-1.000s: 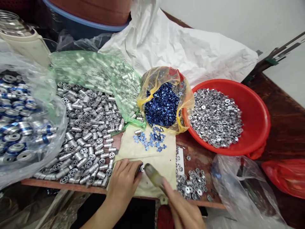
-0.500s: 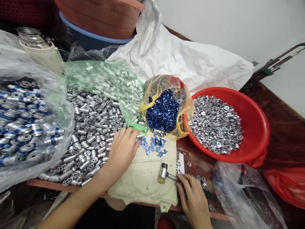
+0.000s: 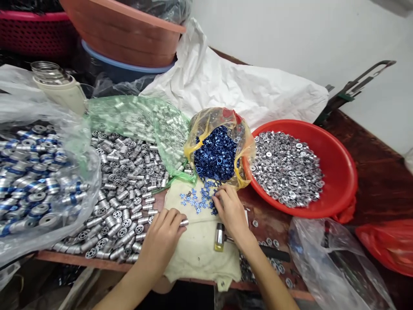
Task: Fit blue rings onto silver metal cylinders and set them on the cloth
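I see the left hand palm down, fingers curled, over the left edge of the soft, creased cream cloth, pinching 1 shiny metal cylinder. Right hand reaches in from the cloth's right, fingertips bunched at the flat, spiky blue pieces on its far end; can't tell if it grips 1. Mallet lies at the cloth's right side, its handle under the right forearm: metal head, translucent yellow face, black grip. Left of cloth: ribbed cylinder heap. Beyond: crinkly yellow bag. Right: smooth red basin, silvery discs inside.
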`<state>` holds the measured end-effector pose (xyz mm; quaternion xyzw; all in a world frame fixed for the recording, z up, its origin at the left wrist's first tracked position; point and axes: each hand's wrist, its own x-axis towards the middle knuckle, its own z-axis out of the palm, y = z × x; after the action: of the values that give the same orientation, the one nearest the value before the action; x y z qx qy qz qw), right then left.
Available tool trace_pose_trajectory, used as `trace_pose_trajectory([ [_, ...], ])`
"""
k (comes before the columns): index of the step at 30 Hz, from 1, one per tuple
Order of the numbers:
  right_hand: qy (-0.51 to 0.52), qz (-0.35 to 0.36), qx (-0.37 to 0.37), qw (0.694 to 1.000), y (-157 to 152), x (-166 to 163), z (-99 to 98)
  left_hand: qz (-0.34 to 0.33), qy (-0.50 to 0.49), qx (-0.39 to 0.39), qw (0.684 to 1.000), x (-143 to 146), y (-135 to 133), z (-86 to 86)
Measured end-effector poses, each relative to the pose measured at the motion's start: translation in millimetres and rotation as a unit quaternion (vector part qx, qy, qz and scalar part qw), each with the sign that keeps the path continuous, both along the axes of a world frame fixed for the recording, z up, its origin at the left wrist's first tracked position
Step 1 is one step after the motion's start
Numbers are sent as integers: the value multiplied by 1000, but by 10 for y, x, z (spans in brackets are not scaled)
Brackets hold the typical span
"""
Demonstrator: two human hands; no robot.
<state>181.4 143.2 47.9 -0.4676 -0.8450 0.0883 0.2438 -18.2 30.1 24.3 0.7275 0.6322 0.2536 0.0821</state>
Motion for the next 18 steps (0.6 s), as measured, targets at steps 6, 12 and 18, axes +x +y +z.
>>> trace_pose_trajectory([
  [6,137,8,-64,988,-708,8,34,-6,-121,-2,993,-39,-102,26],
  [12,267,-19,-130,955,-981,-204,-88,35,-568,-221,792,5,-183,127],
  [18,304,37,-75,949,-1082,-367,11,18,-703,-250,666,71,-186,153],
])
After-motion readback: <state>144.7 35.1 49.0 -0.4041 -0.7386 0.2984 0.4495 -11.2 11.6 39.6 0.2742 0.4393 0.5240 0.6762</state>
